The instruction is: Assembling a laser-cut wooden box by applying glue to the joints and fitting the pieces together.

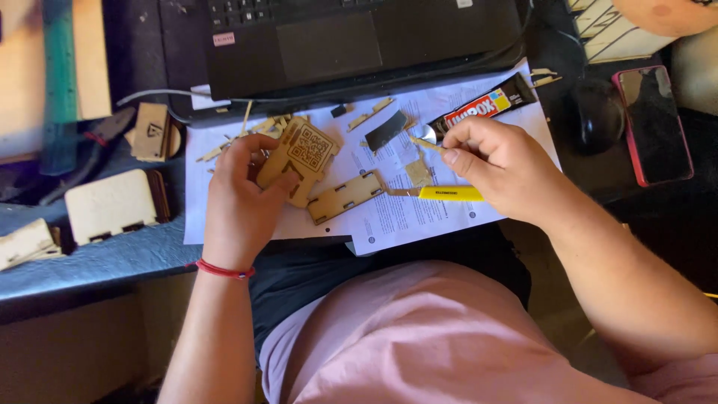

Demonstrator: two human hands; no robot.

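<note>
A person assembles small laser-cut wooden parts on paper sheets [389,217] over a desk.
Left hand [243,191] grasps an engraved wooden panel [299,155], tilted face-up for access; right hand [497,164] pinches a thin wooden stick [425,142] near the glue tube [486,105].

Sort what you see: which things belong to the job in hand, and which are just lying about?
In use: wooden panel in left hand; thin stick in right hand; glue tube; slotted strip; yellow knife.

Lying about: laptop; phone; mouse; pliers.
</note>
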